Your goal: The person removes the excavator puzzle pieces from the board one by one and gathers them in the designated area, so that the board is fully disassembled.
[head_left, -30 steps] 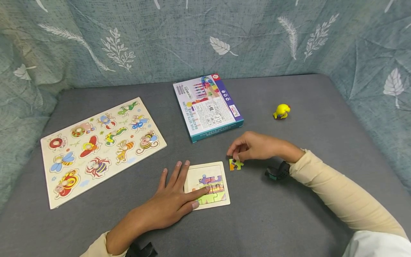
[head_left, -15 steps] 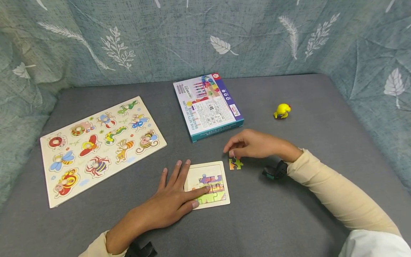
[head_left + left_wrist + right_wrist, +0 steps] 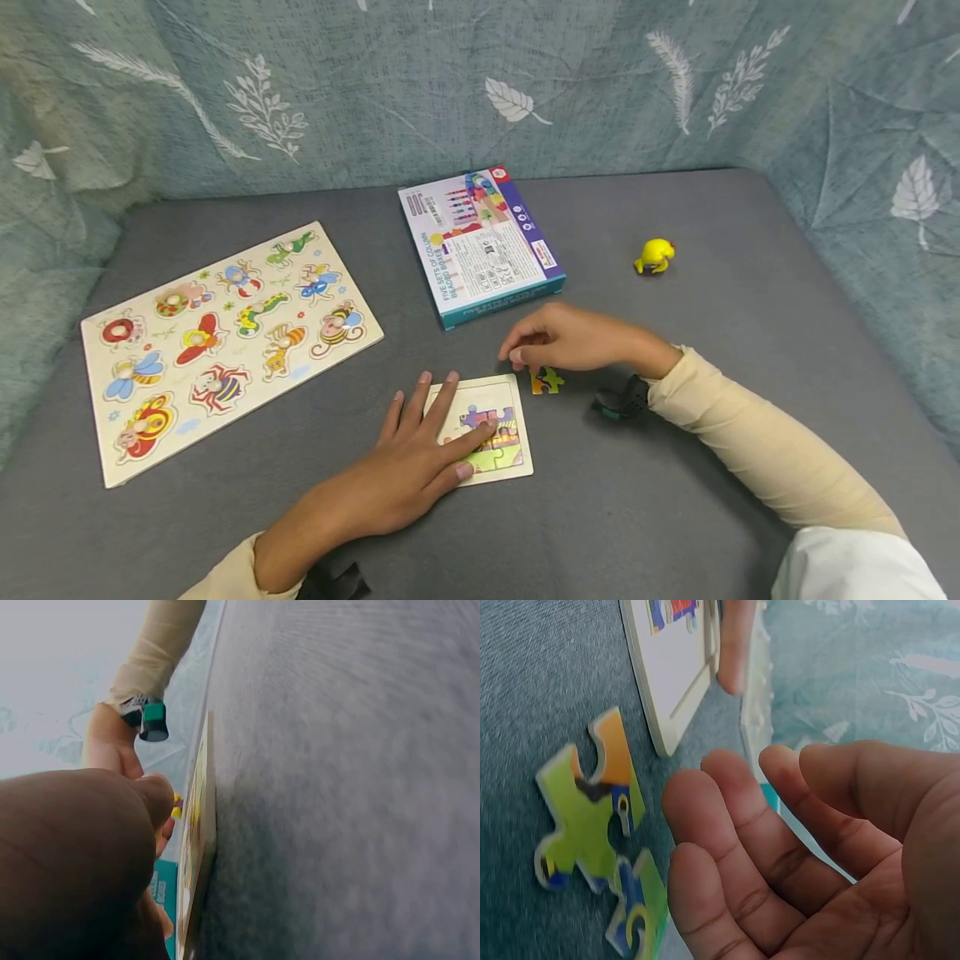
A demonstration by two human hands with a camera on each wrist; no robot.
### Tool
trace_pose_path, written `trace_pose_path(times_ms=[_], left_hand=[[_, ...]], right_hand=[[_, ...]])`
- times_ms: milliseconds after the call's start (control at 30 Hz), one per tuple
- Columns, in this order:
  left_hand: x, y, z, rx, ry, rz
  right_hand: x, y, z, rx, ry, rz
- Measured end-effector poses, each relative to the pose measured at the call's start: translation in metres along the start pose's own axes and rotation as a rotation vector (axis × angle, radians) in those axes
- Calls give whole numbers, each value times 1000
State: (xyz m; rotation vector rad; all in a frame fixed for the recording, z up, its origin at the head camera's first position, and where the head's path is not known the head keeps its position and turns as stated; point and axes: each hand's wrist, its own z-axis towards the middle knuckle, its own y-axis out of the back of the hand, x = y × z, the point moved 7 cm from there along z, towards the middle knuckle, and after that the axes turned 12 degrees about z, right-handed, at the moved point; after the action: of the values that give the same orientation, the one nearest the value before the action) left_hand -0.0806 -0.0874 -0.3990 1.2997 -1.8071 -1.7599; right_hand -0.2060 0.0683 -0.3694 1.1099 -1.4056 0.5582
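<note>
My left hand lies spread on a small wooden puzzle tray, thumb and index finger over its lower part. Joined jigsaw pieces in purple, pink and green show in the tray, partly covered by the fingers. Just beyond the tray's upper right corner hovers my right hand, fingers loosely bent. In the right wrist view, the thumb tip is close to the index finger and no piece shows between them. A green and orange jigsaw piece lies on the table beside that hand, touching or overlapping another jigsaw piece.
A large wooden insect peg puzzle lies at the left. Behind the tray is a flat bead-set box. A yellow toy chick stands at the right on the grey table. Leaf-patterned cloth hangs behind.
My right hand has shifted left, from above the loose jigsaw pieces toward the tray. The left hand stays on the tray, its index finger slightly raised. The head view has turned a little.
</note>
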Motion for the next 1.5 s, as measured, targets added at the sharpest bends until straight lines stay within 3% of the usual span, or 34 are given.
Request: trace_pose_path(times_ms=[333,667,1033,1500], left_hand=[[-3,-4,2,48,15,60],[-7,-4,1,29,-22,149],[-3,-8,4,88,21,123],[-2,-7,3,83,14,93]], right_hand=[[0,-11,13,30,-5,-1],[6,-22,20,70,23,-21],[10,-35,23,118,58,1],[8,-41,28,134,77,10]])
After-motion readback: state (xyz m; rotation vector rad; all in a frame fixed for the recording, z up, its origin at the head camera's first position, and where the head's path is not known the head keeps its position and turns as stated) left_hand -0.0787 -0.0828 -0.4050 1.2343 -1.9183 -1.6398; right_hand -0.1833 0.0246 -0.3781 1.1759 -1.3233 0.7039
